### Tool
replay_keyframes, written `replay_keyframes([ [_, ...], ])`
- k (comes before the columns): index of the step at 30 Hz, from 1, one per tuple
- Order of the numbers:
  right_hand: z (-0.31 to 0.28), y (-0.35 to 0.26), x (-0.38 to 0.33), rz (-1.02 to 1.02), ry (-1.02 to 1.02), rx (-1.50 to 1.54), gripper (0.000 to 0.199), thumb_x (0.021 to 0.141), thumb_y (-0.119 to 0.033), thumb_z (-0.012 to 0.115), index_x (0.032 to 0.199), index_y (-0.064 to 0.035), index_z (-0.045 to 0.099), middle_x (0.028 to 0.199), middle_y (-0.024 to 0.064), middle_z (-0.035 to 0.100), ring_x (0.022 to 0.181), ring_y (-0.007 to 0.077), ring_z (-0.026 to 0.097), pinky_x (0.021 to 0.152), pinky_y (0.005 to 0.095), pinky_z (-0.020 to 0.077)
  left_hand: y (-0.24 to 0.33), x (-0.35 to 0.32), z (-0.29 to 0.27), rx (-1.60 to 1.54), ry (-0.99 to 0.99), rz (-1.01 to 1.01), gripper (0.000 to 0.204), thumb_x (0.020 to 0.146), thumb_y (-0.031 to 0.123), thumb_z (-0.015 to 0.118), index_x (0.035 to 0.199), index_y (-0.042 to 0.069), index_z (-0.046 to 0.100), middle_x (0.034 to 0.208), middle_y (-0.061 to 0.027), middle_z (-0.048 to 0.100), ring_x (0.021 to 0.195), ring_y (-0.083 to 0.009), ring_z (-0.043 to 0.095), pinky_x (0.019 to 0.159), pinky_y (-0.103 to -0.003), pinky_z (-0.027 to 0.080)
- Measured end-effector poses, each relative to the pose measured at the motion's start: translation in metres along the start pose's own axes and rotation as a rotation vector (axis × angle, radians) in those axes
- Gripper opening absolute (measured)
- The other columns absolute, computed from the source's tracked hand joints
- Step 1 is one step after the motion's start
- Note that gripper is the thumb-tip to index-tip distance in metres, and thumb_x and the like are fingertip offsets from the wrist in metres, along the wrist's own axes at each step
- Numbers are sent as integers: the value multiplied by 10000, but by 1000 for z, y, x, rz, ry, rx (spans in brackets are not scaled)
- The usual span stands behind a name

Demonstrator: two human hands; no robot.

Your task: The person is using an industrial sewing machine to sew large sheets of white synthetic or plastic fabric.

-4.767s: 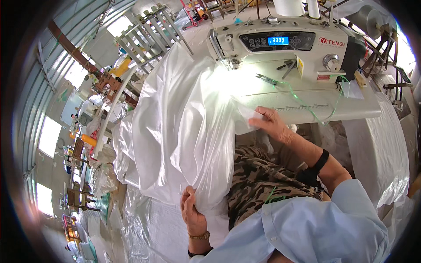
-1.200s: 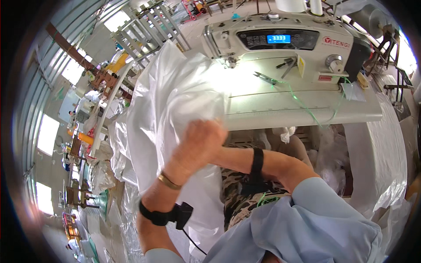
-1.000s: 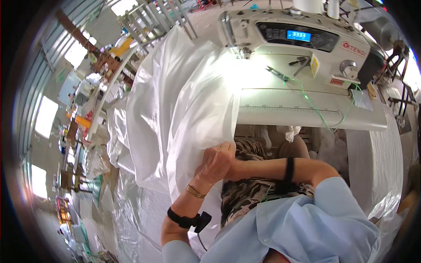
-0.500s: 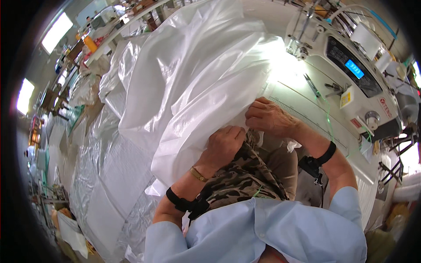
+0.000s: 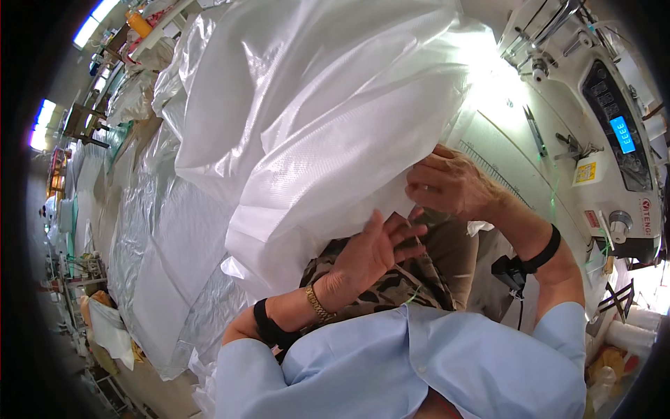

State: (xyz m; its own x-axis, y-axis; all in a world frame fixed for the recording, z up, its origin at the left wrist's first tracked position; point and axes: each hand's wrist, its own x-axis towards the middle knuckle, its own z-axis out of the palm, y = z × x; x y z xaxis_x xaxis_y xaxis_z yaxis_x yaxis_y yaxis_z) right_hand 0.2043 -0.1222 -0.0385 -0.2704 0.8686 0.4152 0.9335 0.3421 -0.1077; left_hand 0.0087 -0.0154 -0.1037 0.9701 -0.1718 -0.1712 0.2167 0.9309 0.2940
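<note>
A large sheet of white woven plastic (image 5: pixel 314 160) spreads in loose folds from the sewing machine table down over my lap. My right hand (image 5: pixel 450 185) grips the sheet's right edge with curled fingers, close to the table's near edge. Lower and to the left, my left hand (image 5: pixel 373 255) is turned palm up with its fingers spread, just below the sheet's edge and holding nothing that I can see. Camouflage cloth (image 5: pixel 363 279) covers my lap under it.
An industrial sewing machine (image 5: pixel 593 126) with a lit blue display stands at the right. Thread snippers (image 5: pixel 536 131) lie on its table (image 5: pixel 488 136), beside green thread. More clear plastic sheeting (image 5: pixel 167 258) covers the left side. An orange bottle (image 5: pixel 138 24) stands far left.
My left hand has let go of the sheet's edge, turned over and spread its fingers. The right hand keeps its grip. The whole view has shifted, so the machine appears further right.
</note>
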Motion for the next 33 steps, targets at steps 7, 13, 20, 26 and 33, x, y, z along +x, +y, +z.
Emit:
replay_keyframes([
  [7,3,0,-2,4,-1,-18,171,653,-139,647,778,-66,557,799,21,496,782,196,539,730,332,488,-10,16,5,-118,365,325,299,969,250,598,1214,104,509,1044,-35,581,1034,-157,591,991,-433,479],
  [13,3,1,-1,2,46,-9,198,629,-121,661,797,-52,583,821,19,527,786,188,555,714,327,500,2,12,9,-57,389,239,47,937,112,628,968,86,606,793,3,613,775,-97,619,933,-403,524],
  [20,4,-1,-2,12,43,-25,199,618,-130,666,786,-45,601,825,22,547,792,187,565,723,331,505,8,13,16,-45,458,169,65,932,84,614,974,36,625,834,-56,638,798,-152,641,870,-350,543],
  [26,3,-2,-1,6,28,-43,204,615,-137,668,786,-49,599,829,24,558,781,191,568,726,339,501,16,13,16,-11,439,101,89,930,103,625,936,16,639,808,-71,657,752,-172,663,751,-313,575],
  [33,0,-6,0,27,110,-47,209,642,-166,711,796,-73,604,821,12,550,788,182,569,795,356,504,27,9,17,147,482,47,133,931,128,630,980,5,612,675,-36,616,588,-139,614,608,-278,570],
])
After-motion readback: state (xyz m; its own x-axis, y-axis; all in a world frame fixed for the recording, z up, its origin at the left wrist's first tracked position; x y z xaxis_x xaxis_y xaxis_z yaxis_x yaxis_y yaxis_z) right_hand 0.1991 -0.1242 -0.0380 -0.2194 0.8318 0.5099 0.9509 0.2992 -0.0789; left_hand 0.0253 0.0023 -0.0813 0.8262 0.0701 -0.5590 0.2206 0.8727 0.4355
